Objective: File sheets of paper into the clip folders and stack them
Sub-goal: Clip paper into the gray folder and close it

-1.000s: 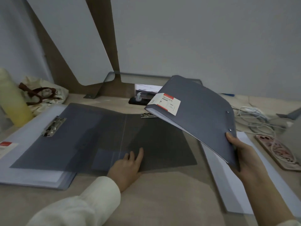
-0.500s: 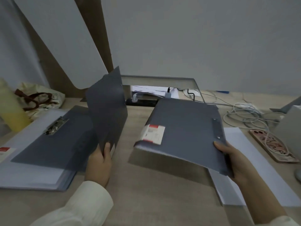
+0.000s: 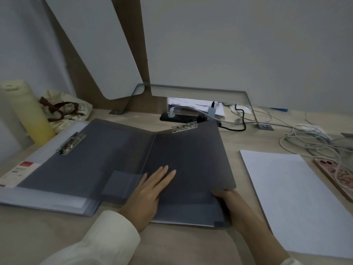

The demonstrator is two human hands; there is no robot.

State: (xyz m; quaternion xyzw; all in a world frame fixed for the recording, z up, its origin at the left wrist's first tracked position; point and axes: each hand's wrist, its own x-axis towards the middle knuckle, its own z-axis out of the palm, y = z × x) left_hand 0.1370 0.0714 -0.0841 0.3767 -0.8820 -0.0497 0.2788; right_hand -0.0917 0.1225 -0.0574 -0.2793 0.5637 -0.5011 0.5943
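- The open clip folder (image 3: 187, 159) is showing smoky dark grey; its metal clip (image 3: 184, 127) is showing silver.
- The folder stack (image 3: 47, 197) at left is presenting pale grey-blue, its label (image 3: 21, 169) red and white.
- The sheets of paper (image 3: 286, 197) are reading plain white.
- The phone case (image 3: 340, 176) is displaying pink with dark swirls.
- The bottle (image 3: 32, 119) is showing pale yellow.
- The bag (image 3: 76, 113) is showing cream, its straps (image 3: 57, 108) brown.

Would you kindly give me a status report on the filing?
Left hand flat on open folder. Right hand grips its near right corner. Clip holds nothing; paper stack to its right. Nothing blocking.
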